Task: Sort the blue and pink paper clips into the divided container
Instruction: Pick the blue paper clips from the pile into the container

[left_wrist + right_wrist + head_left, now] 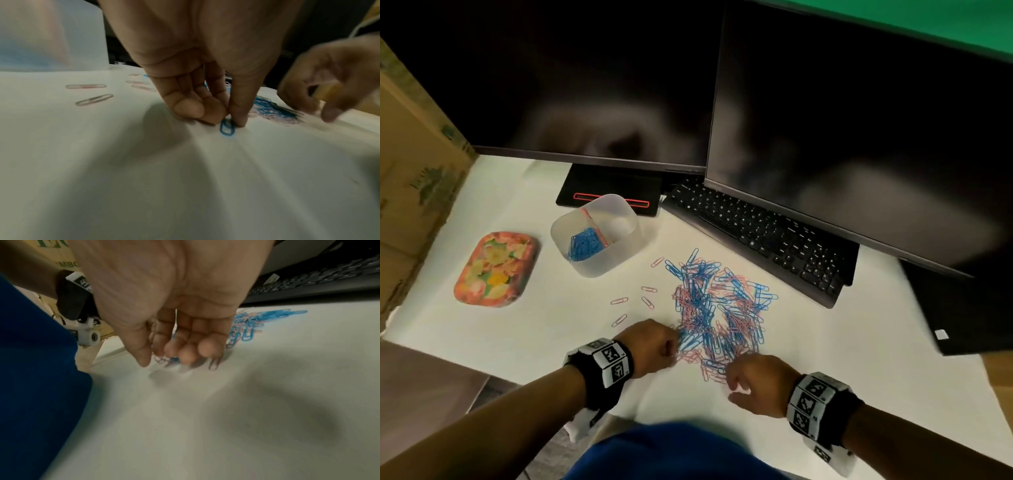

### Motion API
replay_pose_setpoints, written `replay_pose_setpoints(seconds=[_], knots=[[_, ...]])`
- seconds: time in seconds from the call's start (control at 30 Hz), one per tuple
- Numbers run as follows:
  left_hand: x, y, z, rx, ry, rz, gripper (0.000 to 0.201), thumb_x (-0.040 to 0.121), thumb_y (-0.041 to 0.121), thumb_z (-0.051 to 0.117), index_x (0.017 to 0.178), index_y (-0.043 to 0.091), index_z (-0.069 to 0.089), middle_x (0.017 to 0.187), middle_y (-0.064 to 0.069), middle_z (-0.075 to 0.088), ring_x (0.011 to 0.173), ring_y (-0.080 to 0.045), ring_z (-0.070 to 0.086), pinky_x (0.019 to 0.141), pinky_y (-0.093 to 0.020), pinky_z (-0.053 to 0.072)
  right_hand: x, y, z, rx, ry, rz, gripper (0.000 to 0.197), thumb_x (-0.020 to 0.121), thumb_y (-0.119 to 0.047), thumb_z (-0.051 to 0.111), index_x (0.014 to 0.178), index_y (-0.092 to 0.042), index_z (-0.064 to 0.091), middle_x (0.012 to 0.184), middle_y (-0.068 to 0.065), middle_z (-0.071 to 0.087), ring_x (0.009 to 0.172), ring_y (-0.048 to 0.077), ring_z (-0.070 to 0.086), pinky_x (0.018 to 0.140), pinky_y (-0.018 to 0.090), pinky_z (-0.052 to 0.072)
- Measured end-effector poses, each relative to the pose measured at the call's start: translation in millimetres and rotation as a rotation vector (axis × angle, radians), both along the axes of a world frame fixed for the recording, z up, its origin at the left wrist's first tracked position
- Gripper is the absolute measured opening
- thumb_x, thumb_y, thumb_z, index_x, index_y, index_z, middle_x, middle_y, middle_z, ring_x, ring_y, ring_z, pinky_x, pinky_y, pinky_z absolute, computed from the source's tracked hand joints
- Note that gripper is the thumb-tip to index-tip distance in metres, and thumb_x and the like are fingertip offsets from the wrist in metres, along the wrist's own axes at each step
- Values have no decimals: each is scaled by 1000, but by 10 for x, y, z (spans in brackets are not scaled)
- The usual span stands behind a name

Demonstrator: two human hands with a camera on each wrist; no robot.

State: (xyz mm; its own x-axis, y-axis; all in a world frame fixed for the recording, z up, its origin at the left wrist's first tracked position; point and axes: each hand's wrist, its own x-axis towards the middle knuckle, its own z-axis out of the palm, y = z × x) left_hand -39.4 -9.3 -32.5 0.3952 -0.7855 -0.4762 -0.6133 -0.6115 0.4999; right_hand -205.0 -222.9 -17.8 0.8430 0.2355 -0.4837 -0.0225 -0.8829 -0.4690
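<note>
A tangled pile of blue and pink paper clips [719,308] lies on the white table [842,342]. Several loose pink clips [619,301] lie to its left. The translucent divided container [619,253] stands behind them; its left compartment holds blue clips [585,243], and the right one looks bare. My left hand [671,346] is at the pile's near left edge. In the left wrist view my left hand [226,118] pinches a blue clip [227,128] against the table between thumb and fingertip. My right hand [732,387] hovers at the pile's near edge, and my right hand [164,356] has loosely curled fingers holding nothing.
A floral tray [496,269] lies left of the container. A black keyboard [756,236] runs diagonally behind the pile under two dark monitors [859,137]. A monitor stand [609,195] sits just behind the container. Cardboard boxes [414,171] wall the left side.
</note>
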Motion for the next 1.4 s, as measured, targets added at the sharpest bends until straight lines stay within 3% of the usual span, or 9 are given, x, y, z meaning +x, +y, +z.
replay_pose_setpoints(seconds=[0.2, 0.47, 0.63, 0.8, 0.97, 1.1, 1.23, 1.33, 1.4], knots=[[169, -39, 15, -16, -29, 113, 13, 79, 33, 71, 82, 26, 60, 63, 17, 50, 68, -5, 50, 57, -12, 32, 218, 24, -130, 25, -64, -88, 20, 88, -36, 58, 96, -17, 58, 101, 1, 58, 104, 22, 52, 81, 27, 41], [431, -52, 72, 86, -130, 219, 18, 79, 33, 70, 91, 20, 65, 84, 2, 62, 85, -20, 59, 75, -26, 45, 662, 115, -97, 20, -118, -155, 15, 88, -28, 57, 100, -18, 58, 106, 3, 57, 99, 22, 54, 80, 29, 42], [399, 11, 40, 95, -176, 224, 10, 84, 29, 63, 89, 20, 63, 88, 2, 60, 90, -23, 60, 71, -25, 41, 678, 74, -87, 0, -238, -239, 10, 88, -23, 52, 94, -21, 58, 98, 0, 62, 92, 25, 59, 75, 30, 47], [345, 58, 32, 86, -185, 224, 12, 85, 29, 58, 76, 27, 51, 86, 6, 51, 88, -24, 59, 72, -28, 44, 643, 123, -114, -17, -350, -5, 25, 87, -18, 54, 109, -21, 65, 104, 4, 61, 100, 25, 57, 82, 34, 47], [330, 38, 111, -7, -139, 264, 16, 83, 20, 59, 72, 26, 50, 78, 5, 57, 74, -19, 53, 64, -25, 40, 679, 215, -223, -50, -457, 139, 4, 78, -19, 66, 75, -22, 65, 74, 0, 57, 69, 25, 59, 57, 32, 53], [361, 21, 181, -140, -47, 389, 18, 81, 10, 61, 77, 26, 56, 74, 4, 63, 68, -17, 56, 66, -24, 45, 686, 253, -296, -36, -512, 164, 8, 79, -14, 67, 76, -20, 62, 78, -1, 56, 71, 22, 57, 59, 28, 50], [394, -42, 206, -218, 38, 461, 20, 82, 2, 57, 92, 18, 64, 69, 15, 60, 62, -7, 54, 69, -20, 44, 677, 207, -141, 204, -395, -153, 10, 91, -11, 52, 89, -12, 62, 87, 3, 59, 80, 16, 52, 70, 23, 41], [445, -118, 219, -224, 187, 572, 29, 80, -5, 54, 89, 20, 63, 71, 4, 64, 66, -11, 59, 64, -9, 45, 704, 125, -30, 510, -189, -602, 22, 90, 2, 53, 103, -11, 64, 79, 5, 61, 66, 13, 54, 62, 16, 46], [462, -196, 216, -250, 299, 659, 30, 79, -10, 52, 81, 18, 62, 73, -2, 61, 66, -17, 60, 66, -20, 52, 748, 40, -5, 718, -59, -853, 38, 89, 13, 45, 116, -10, 59, 73, 8, 56, 56, 14, 54, 54, 19, 48]])
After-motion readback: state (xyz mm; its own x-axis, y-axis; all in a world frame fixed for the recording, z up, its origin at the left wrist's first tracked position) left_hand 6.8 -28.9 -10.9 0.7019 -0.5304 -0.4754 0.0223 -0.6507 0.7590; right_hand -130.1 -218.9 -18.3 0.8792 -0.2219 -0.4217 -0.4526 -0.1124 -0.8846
